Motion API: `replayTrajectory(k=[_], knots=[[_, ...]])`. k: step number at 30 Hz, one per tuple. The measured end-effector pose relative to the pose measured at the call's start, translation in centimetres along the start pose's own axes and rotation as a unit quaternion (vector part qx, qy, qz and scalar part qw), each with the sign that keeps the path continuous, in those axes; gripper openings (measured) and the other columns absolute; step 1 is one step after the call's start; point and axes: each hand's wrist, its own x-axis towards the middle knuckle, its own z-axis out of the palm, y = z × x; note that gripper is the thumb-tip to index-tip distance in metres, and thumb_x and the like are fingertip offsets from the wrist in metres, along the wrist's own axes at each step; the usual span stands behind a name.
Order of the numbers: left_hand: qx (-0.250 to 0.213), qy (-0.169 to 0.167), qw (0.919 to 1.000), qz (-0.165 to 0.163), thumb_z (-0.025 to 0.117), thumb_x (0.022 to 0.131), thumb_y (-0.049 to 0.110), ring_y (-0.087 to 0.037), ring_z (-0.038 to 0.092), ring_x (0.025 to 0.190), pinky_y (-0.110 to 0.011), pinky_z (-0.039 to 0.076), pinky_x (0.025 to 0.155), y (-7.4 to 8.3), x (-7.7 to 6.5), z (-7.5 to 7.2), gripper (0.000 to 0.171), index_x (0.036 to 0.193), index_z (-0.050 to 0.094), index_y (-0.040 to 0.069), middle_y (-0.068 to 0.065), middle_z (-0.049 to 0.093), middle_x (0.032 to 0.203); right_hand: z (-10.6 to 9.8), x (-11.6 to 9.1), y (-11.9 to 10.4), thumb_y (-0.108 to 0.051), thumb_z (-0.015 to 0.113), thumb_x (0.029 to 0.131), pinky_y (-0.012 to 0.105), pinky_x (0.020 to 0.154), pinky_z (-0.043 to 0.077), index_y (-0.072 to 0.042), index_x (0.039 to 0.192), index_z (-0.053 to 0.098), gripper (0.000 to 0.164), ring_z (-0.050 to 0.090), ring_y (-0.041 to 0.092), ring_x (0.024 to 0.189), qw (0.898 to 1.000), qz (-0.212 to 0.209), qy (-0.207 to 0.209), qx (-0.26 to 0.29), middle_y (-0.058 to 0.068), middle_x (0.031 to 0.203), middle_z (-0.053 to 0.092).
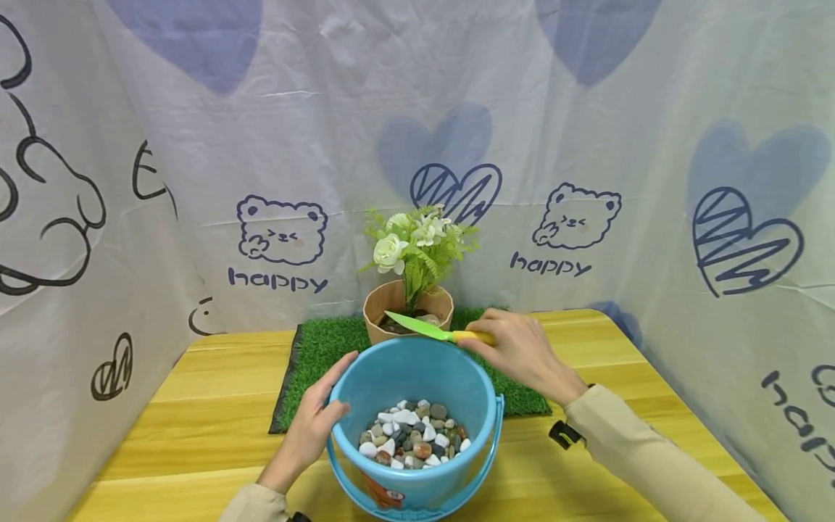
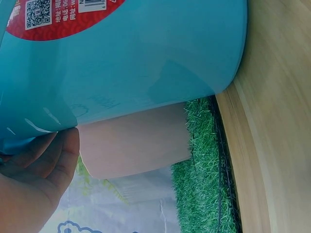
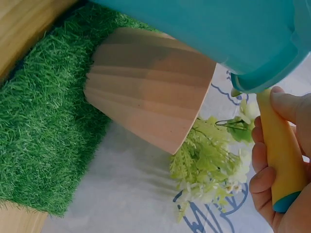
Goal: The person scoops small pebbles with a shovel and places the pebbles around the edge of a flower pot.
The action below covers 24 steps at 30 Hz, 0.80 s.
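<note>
My right hand [image 1: 515, 350] grips the yellow handle of a toy trowel [image 1: 417, 326], fingers wrapped round it in the right wrist view. Its green blade points left, over the near rim of the flowerpot [image 1: 375, 308]. A light blue bucket [image 1: 417, 362] stands in front of the pot, with mixed pebbles [image 1: 414, 438] in its bottom. My left hand [image 1: 313, 420] holds the bucket's left rim, thumb inside and fingers along the outer wall. White flowers with green leaves [image 1: 424, 243] rise from the pot, and stones lie around the stem.
An artificial grass mat [image 1: 326, 362] lies beneath the pot on the wooden table [image 1: 228, 391]. The bucket's handle [image 1: 479, 471] hangs down at its front. Behind and at both sides hangs a printed cloth [image 1: 326, 145].
</note>
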Motion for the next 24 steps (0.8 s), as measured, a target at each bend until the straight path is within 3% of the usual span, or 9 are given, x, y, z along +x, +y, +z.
replayTrajectory(k=[14, 24], knots=[[-0.002, -0.001, 1.0000, 0.000, 0.043, 0.086, 0.002, -0.047, 0.054, 0.124, -0.041, 0.060, 0.080, 0.2, 0.0, 0.0, 0.070, 0.153, 0.034, 0.017, -0.022, 0.042, 0.149, -0.3, -2.3, -1.2, -0.033, 0.080, 0.079, 0.012, 0.050, 0.039, -0.013, 0.089, 0.079, 0.022, 0.051, 0.001, 0.057, 0.997, -0.056, 0.044, 0.013, -0.005, 0.077, 0.067], [0.001, -0.001, 1.0000, 0.001, 0.043, 0.086, 0.002, -0.046, 0.055, 0.123, -0.040, 0.060, 0.081, 0.3, -0.1, 0.0, 0.069, 0.153, 0.034, 0.016, -0.022, 0.043, 0.149, -0.7, -2.9, -1.8, -0.039, 0.080, 0.077, 0.010, 0.047, 0.034, -0.018, 0.087, 0.079, 0.024, 0.050, -0.002, 0.056, 0.996, -0.089, 0.020, -0.009, -0.009, 0.076, 0.066]])
